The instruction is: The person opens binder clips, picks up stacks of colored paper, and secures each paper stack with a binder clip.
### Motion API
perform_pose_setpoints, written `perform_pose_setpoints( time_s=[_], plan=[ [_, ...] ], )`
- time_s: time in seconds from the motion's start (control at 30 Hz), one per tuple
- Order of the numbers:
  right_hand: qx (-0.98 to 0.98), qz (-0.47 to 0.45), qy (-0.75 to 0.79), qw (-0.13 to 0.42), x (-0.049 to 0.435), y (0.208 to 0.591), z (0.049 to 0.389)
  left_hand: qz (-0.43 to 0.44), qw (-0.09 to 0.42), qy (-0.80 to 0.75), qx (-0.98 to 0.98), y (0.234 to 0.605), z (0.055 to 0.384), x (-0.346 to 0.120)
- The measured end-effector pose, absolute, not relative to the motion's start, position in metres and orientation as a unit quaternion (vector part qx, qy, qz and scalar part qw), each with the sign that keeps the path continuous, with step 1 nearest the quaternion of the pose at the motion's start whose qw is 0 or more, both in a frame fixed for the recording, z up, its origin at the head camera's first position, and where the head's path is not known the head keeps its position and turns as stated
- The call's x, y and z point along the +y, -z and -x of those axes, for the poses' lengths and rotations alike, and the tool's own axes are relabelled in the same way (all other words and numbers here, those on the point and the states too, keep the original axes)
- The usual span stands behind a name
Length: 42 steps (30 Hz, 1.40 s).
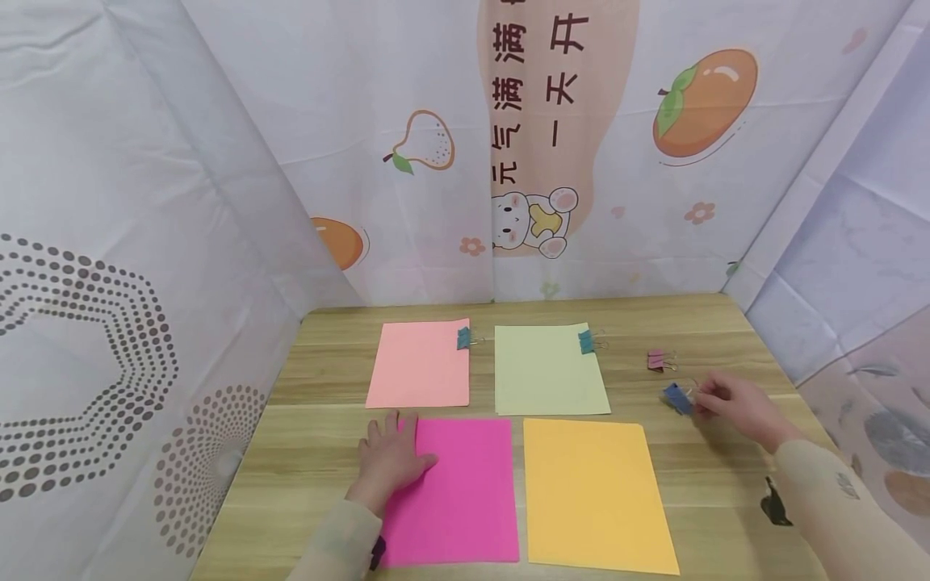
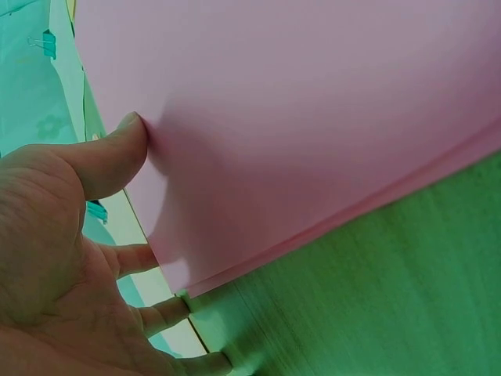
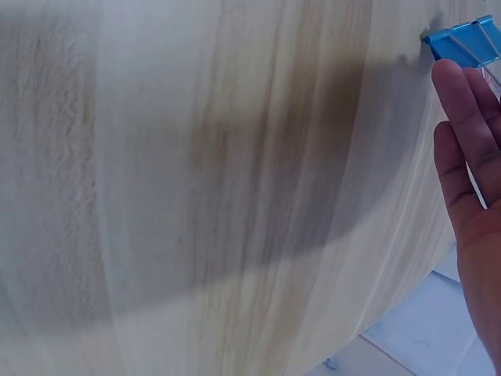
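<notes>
Your left hand (image 1: 391,458) lies spread with its thumb on the bright pink paper (image 1: 465,500), and your right hand (image 1: 743,409), pinching or not I can't tell, has its fingertips at the blue binder clip (image 1: 677,399), which should be light but stiff, so squeeze its wire handles (image 1: 689,391).

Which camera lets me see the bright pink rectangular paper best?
The head view: it shows most of the bright pink rectangular paper, though the left hand covers part of its left side. The left wrist view comes closer, showing layered edges near one corner, but cuts the rest off. The right wrist view shows none of it.
</notes>
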State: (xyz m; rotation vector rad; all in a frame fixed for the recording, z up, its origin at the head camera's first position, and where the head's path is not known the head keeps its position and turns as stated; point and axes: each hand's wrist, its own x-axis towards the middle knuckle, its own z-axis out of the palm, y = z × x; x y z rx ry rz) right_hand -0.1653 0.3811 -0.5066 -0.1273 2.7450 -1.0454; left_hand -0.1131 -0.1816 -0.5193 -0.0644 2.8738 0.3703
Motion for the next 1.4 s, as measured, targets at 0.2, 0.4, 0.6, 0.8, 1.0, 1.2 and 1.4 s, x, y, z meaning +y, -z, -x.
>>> perform_pose_setpoints(
  time_s=[0.2, 0.4, 0.6, 0.8, 1.0, 1.2, 1.4],
  plan=[
    [0.931, 0.045, 0.348, 0.102, 0.388, 0.51, 0.162, 0.023, 0.123, -0.129, 0.984, 0.519, 0.113, -0.181],
    [0.942, 0.049, 0.319, 0.09, 0.39, 0.512, 0.161, 0.023, 0.122, -0.129, 0.984, 0.52, 0.113, -0.182],
    [0.955, 0.041, 0.279, 0.091, 0.389, 0.512, 0.159, 0.022, 0.124, -0.129, 0.984, 0.521, 0.113, -0.183],
    [0.962, 0.064, 0.253, 0.081, 0.388, 0.519, 0.158, 0.021, 0.124, -0.13, 0.983, 0.521, 0.113, -0.183],
    [0.965, 0.085, 0.235, 0.074, 0.385, 0.524, 0.158, 0.02, 0.126, -0.132, 0.983, 0.522, 0.113, -0.183],
    [0.968, 0.095, 0.221, 0.074, 0.379, 0.526, 0.156, 0.021, 0.125, -0.136, 0.983, 0.522, 0.113, -0.183],
    [0.97, 0.111, 0.209, 0.057, 0.375, 0.527, 0.154, 0.02, 0.124, -0.138, 0.982, 0.521, 0.112, -0.183]
  ],
)
